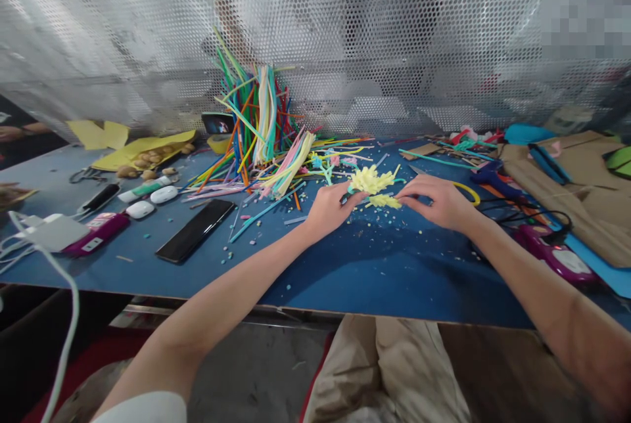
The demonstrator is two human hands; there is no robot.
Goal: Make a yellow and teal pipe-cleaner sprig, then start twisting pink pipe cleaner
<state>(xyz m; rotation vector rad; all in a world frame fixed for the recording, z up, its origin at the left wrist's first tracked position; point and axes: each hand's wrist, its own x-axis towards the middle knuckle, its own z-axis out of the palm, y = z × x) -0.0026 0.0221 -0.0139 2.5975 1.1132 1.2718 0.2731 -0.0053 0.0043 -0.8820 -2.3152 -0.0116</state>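
Observation:
Above the table, a pale yellow flower of fuzzy pipe cleaners (372, 180) is between my two hands. My left hand (331, 207) is closed on its left side, thumb along the lower edge. My right hand (436, 200) pinches the tip of a lower yellow piece with thumb and forefinger. Whether that piece is joined to the flower I cannot tell. Close to the right hand lie scissors with a yellow handle (468, 193), partly covered by the hand. Small coloured pipe-cleaner clippings are scattered under and around both hands.
Bundles of coloured pipe cleaners (266, 114) stand and lie at the back. On the left are a black phone (196, 229), white cases, walnuts and a purple power strip (96, 236) with cables. At right are a glue gun (493, 177), cardboard (586, 193) and another purple strip (557, 255). A perforated metal panel (394, 29) closes the back.

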